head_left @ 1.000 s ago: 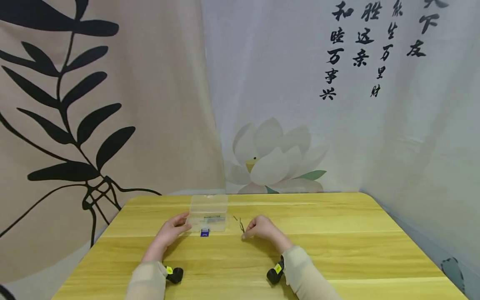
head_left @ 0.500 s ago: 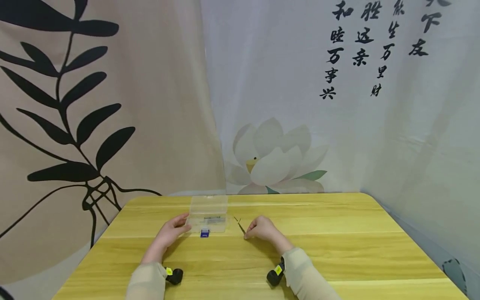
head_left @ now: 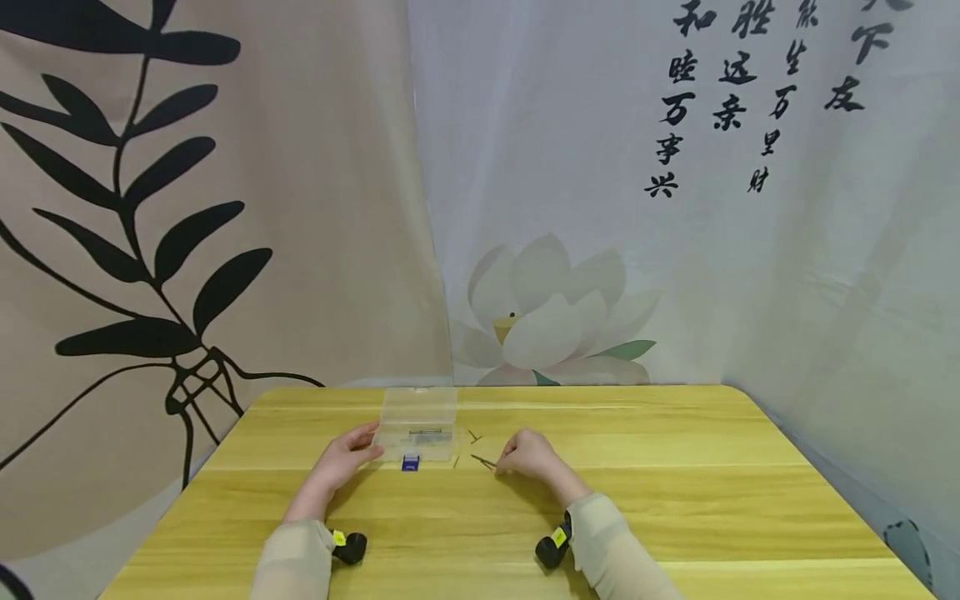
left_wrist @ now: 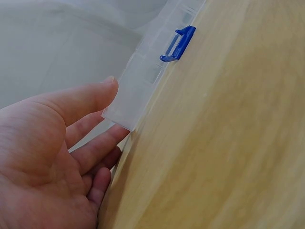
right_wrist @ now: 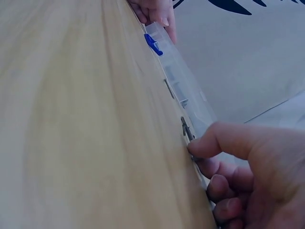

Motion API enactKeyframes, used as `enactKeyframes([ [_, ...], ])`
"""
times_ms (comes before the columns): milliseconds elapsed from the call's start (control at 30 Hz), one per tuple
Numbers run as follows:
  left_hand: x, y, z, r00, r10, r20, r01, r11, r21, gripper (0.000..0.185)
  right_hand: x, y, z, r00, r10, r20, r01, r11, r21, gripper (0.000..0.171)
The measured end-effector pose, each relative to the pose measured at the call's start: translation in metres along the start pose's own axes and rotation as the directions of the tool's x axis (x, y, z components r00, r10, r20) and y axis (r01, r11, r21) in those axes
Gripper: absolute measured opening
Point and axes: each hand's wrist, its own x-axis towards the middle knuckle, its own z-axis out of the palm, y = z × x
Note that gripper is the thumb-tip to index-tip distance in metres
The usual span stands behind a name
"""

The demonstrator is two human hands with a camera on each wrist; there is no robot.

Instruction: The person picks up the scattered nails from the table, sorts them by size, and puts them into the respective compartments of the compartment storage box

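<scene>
Near the far-left edge of the yellow wooden worktop (head_left: 675, 500), the left hand (head_left: 339, 463) holds the clear plastic box (head_left: 417, 422) while the right hand (head_left: 525, 455) pinches a thin dark pin (head_left: 482, 460) beside it, bare worktop stretching rightward.

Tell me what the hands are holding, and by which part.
Left hand grips the clear box at its near left corner. Right hand pinches a thin pin by its near end.
</scene>
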Motion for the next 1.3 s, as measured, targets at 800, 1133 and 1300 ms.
enactKeyframes([
  [800, 0.001, -0.001, 0.001, 1.0, -0.008, -0.002, 0.008, 1.0, 0.012, 0.057, 0.001, 0.028, -0.027, 1.0, -0.004, 0.013, 0.003, 0.997, 0.076, 0.027],
  [1133, 0.001, 0.001, 0.001, 1.0, -0.013, -0.012, 0.013, 1.0, 0.01, 0.057, 0.006, 0.033, -0.032, 1.0, 0.014, -0.02, -0.012, 0.997, 0.081, 0.025],
  [1300, 0.002, 0.0, 0.001, 1.0, -0.023, -0.012, 0.023, 1.0, 0.012, 0.057, 0.006, 0.034, -0.031, 0.999, 0.018, -0.03, -0.016, 0.996, 0.085, 0.018],
])
